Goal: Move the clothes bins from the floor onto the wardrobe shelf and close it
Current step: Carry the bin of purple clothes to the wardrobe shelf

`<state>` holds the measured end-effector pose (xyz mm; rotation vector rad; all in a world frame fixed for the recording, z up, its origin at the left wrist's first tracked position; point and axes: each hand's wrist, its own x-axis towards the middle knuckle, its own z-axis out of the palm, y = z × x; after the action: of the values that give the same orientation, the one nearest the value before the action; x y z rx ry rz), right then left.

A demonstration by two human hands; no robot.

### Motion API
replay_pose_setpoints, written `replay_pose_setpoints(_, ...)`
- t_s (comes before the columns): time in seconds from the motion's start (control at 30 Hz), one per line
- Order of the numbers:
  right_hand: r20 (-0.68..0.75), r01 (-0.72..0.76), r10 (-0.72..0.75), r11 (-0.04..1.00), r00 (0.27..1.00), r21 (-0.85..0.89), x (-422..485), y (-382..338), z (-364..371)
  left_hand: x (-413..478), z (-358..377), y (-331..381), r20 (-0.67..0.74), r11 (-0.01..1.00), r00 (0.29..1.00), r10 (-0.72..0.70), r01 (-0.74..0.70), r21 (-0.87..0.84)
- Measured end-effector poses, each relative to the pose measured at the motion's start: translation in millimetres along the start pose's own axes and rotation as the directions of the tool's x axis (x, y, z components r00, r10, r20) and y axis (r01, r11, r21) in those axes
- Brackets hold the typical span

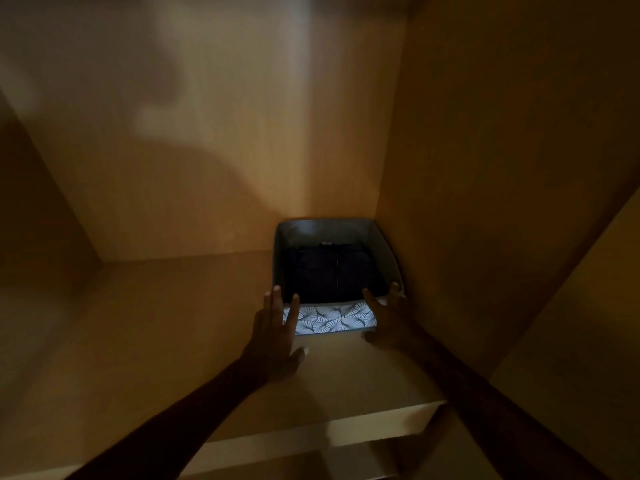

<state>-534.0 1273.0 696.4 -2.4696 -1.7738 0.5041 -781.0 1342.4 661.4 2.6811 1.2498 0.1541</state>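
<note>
The clothes bin [334,271] sits on the wardrobe shelf [173,323], tucked into the far right corner with its right side close against the side panel [485,202] and its back near the rear wall [207,133]. It is an open-topped fabric box with a leaf-patterned front, and dark folded clothing [332,268] lies inside. Judging by its thin walls and slightly bowed rim, it is probably light and soft-sided, likely to buckle if squeezed hard, so pressure or a hold is best placed low on the front corners or along the rim near the corners, where the fabric is stiffest.

The bin lies just ahead of both hands. The left hand [277,336] is flat and spread, fingers apart, its fingertips [276,291] at the bin's front left corner. The right hand [389,318] is likewise spread, set against the front right corner, with its thumb low beside the patterned front. Neither hand clasps anything; both look placed to push or release. The light is dim, so whether the palms actually touch the fabric is hard to tell.

Below the hands, the shelf's pale front edge [381,424] shows, well clear of the bin.
</note>
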Motion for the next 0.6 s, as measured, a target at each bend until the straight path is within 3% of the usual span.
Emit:
replay_pose_setpoints(0.1, 0.004, 0.044, -0.044, 0.999, 0.999, -0.001, -1.0, 5.2, 15.1, 3.2, 2.3, -2.6, 0.020, 0.996, 1.000, -0.014, 0.012, 0.094)
replay_pose_setpoints(0.6, 0.013, 0.062, -0.062, 0.998, 0.998, 0.015, 23.8, 18.3, -3.2, 30.4, -19.3, 4.4, 0.191, 1.000, 0.982, -0.014, 0.008, 0.030)
